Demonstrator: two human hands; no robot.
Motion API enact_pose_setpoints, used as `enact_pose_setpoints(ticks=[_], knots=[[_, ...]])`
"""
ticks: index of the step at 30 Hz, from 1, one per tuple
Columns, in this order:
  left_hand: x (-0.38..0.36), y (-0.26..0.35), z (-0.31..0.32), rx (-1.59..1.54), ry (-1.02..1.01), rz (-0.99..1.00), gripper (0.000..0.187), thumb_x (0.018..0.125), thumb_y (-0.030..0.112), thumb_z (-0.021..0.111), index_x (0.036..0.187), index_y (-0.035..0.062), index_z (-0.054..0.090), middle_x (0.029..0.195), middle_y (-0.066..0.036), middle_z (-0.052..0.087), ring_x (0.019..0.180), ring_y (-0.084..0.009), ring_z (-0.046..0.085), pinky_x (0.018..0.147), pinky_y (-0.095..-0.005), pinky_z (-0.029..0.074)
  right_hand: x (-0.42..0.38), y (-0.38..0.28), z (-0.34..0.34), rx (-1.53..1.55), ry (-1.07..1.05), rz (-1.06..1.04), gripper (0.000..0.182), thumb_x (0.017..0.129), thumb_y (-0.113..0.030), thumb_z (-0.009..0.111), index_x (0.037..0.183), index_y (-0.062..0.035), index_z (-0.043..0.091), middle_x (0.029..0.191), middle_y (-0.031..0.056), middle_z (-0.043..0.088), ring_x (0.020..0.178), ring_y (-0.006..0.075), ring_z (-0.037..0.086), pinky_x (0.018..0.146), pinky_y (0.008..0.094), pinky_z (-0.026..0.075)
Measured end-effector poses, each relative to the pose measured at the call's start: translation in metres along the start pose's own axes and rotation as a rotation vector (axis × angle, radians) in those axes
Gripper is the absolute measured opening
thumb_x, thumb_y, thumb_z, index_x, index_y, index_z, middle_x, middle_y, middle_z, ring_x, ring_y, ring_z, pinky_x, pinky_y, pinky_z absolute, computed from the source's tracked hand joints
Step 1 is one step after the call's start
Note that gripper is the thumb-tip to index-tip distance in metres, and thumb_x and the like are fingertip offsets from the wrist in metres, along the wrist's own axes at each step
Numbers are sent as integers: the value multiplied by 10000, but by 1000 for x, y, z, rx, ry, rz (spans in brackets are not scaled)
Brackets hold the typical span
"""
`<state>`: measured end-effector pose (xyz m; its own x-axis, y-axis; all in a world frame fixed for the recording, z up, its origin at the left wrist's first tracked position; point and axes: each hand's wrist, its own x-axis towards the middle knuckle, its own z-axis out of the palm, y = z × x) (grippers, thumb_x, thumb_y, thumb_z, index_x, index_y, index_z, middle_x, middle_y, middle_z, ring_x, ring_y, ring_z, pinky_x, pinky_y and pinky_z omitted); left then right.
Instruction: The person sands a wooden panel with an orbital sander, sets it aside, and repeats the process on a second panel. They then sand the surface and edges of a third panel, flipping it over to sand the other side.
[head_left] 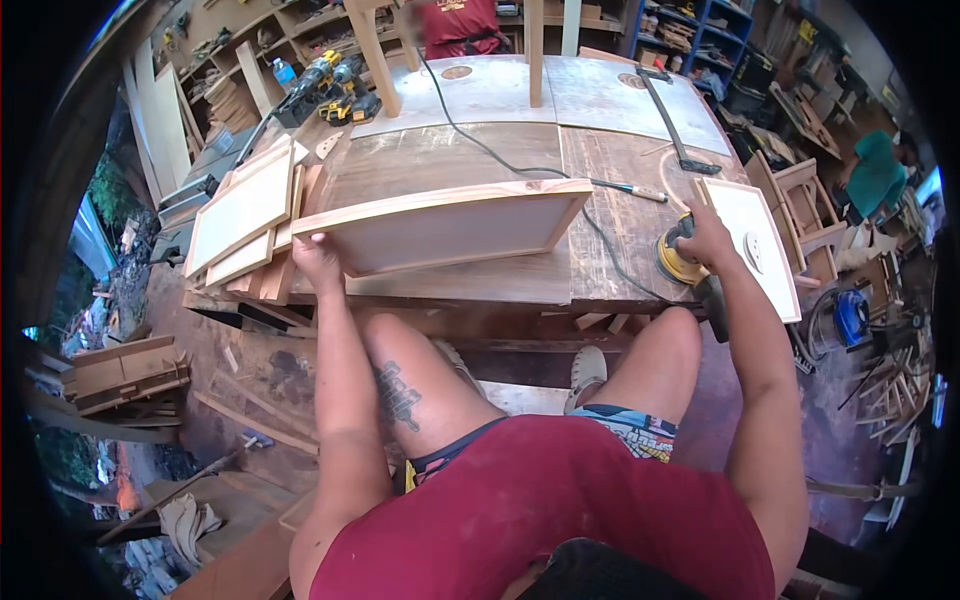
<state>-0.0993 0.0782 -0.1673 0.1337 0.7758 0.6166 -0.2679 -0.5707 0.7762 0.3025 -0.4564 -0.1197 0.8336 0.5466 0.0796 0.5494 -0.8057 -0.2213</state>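
My left hand (318,262) grips the left end of a framed wooden panel (450,235), which stands on its long edge, tilted, on the workbench. Its pale wood rim faces up and its flat inner face is turned toward me. To the right, my right hand (708,238) is closed over the top of a yellow and black orbital sander (677,258), which sits on the bench. Just right of the sander lies another framed panel (772,275) with a small oval detail in its middle. A dark cord (610,240) runs across the bench by the sander.
Several framed panels (240,215) are stacked on the left. Yellow cordless drills (322,72) stand at the back left. A bar clamp (672,120) and a thin wood-handled tool (640,191) lie beyond my right hand. A person in a red shirt (458,25) is across the bench.
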Motion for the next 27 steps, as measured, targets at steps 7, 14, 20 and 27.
enact_pose_setpoints(ticks=[7, 14, 20, 27], knots=[[-9, -22, -7, 35, -13, -114, 879, 830, 799, 638, 1146, -21, 627, 1036, -49, 664, 988, -149, 602, 923, -346, 492, 1, -21, -4, -8, -91, 52, 828, 694, -228, 779, 1463, -100, 503, 1365, 232, 619, 1257, 396, 607, 1064, 431, 498], [14, -30, 8, 207, -76, -196, 875, 900, 762, 605, 1248, -41, 640, 1141, -136, 712, 1081, -225, 648, 967, -379, 486, 17, 1, 14, 38, -56, 63, 802, 708, -252, 791, 1450, -102, 527, 1375, 224, 617, 1273, 383, 601, 1067, 426, 501], [35, -52, 29, 502, -143, -482, 629, 1032, 527, 595, 1260, -54, 675, 1154, -203, 736, 1068, -291, 688, 940, -404, 506, 15, -2, 6, -4, -50, 124, 762, 748, -284, 785, 1447, -107, 538, 1381, 218, 623, 1280, 375, 602, 1075, 427, 496], [41, -103, 31, 758, -371, -586, 624, 1025, 489, 606, 1267, -85, 655, 1199, -248, 716, 1129, -349, 685, 956, -445, 507, 18, -18, 5, 5, -32, 64, 676, 766, -296, 773, 1387, -115, 575, 1296, 221, 651, 1237, 386, 614, 1048, 445, 503]])
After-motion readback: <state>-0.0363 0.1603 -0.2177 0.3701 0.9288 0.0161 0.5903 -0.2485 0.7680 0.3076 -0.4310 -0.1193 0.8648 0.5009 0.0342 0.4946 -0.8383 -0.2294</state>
